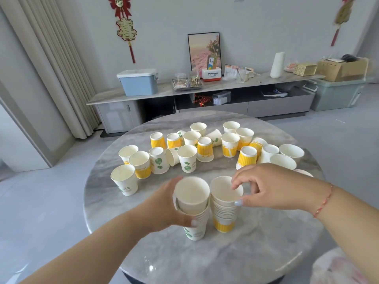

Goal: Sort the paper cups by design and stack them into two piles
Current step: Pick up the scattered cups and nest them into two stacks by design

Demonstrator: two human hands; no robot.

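Two stacks stand near the front of the round marble table (256, 253). The green-leaf stack (194, 232) is on the left, and my left hand (164, 208) grips its top cup (192, 193), which sits tilted in the pile. The yellow-band stack (224, 212) is right beside it. My right hand (266, 187) pinches the rim of its top cup with thumb and fingers. Behind them several loose cups of both designs (205, 148) are spread across the table, some upright, some upside down, some lying on their sides.
A green-leaf cup (124, 182) stands alone at the left of the table. A low TV cabinet (205, 93) with boxes and a picture frame runs along the far wall. A pale cushion or bag (344, 267) shows at the bottom right corner.
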